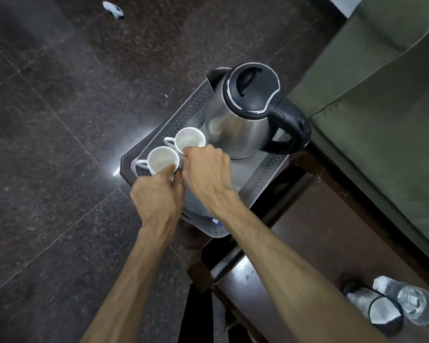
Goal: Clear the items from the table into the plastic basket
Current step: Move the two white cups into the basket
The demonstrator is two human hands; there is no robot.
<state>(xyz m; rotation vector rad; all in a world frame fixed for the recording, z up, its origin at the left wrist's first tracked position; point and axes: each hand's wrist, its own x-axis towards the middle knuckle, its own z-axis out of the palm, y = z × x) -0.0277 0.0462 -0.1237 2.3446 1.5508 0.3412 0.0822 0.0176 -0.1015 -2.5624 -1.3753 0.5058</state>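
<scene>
Our left fingers [171, 172] are curled around the near side of a white cup [162, 160], thumb up at its rim, pinching it. Our right fingers [196, 152] close over the near rim of a second white cup [189, 140], pinching that one too. The left hand [156, 196] and right hand [206, 174] sit side by side, knuckles almost touching. Both cups are upright and look empty, handles pointing left, and stand just beside each other in the grey plastic basket [263, 179] with perforated walls. A steel kettle [243, 112] with a black lid and handle stands in the same basket, just behind the far cup. The basket rests on a dark wooden bench [315, 219]. Nearer us on the bench, well apart from the basket, are a clear drinking glass [415, 305] and a mesh holder [372, 308], touching each other. A green sofa [382, 95] lies to the right, and dark speckled floor [60, 120] spreads out on the left.
</scene>
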